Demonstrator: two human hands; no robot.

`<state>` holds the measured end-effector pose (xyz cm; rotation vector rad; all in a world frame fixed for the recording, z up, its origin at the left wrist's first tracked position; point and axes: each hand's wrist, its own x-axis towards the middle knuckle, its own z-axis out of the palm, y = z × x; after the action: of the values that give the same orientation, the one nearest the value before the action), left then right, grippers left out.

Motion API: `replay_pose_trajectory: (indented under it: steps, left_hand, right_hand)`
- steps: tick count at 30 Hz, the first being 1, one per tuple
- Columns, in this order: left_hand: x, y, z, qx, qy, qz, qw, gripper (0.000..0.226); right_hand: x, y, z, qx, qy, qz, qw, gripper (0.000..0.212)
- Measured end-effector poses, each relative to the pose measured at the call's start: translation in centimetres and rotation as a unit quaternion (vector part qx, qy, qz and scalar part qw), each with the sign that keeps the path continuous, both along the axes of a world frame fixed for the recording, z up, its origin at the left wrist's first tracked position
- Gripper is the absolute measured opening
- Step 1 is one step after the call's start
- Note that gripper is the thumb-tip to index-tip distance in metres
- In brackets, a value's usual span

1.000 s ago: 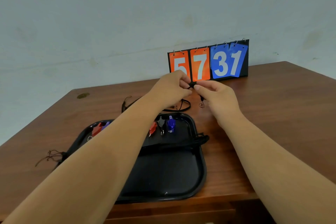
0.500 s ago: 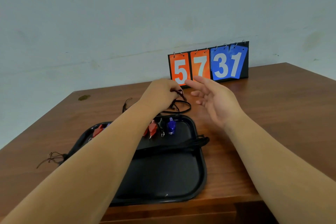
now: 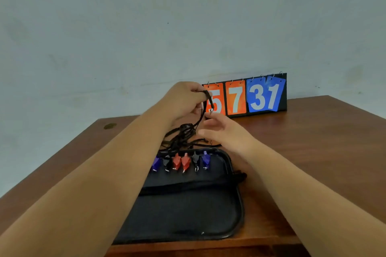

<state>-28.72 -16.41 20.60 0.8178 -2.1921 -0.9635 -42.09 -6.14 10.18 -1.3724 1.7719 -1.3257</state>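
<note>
Pale wall [image 3: 125, 27] fills the background behind our brown wooden table [image 3: 313, 142], where a flip scoreboard [image 3: 244, 98] stands at the far edge reading 5, 7 and 31. Our left hand [image 3: 183, 100] is raised in front of the orange 5, its fingers curled round a black cord [image 3: 201, 118]. The cord's short end bends over the forefinger and points straight down, with a small metal hook at the tip. Its long run drops nearly vertically, leaning slightly left, into a tangle lying just behind the far rim of the black tray [image 3: 240, 204]. Our right hand [image 3: 225, 133] hovers just beneath the hook, fingers loose and spread, gripping nothing. A row of small plastic pieces [image 3: 181, 161], blue, black and red, lies across the tray's far end.
</note>
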Motion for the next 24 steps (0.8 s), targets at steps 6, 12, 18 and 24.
replay_pose_trajectory:
  steps: [6, 12, 18, 24]
  left_hand:
    - [2.6, 0.0, 4.3, 0.11, 0.14, -0.023, 0.984, 0.007]
    - [7.2, 0.1, 7.4, 0.151, 0.232, -0.035, 0.96, 0.011]
    - [11.9, -0.3, 9.1, 0.147, 0.308, -0.025, 0.939, 0.011]
    - [16.0, -1.2, 9.3, 0.177, 0.394, 0.008, 0.902, 0.01]
  right_hand:
    - [2.6, -2.9, 4.3, -0.026, 0.014, 0.007, 1.0, 0.056]
    - [4.7, -4.1, 8.3, -0.069, 0.01, 0.021, 0.997, 0.037]
    - [7.0, -5.2, 10.8, -0.081, 0.051, -0.022, 0.995, 0.016]
    - [7.1, -6.5, 12.7, -0.07, 0.178, -0.072, 0.979, 0.009]
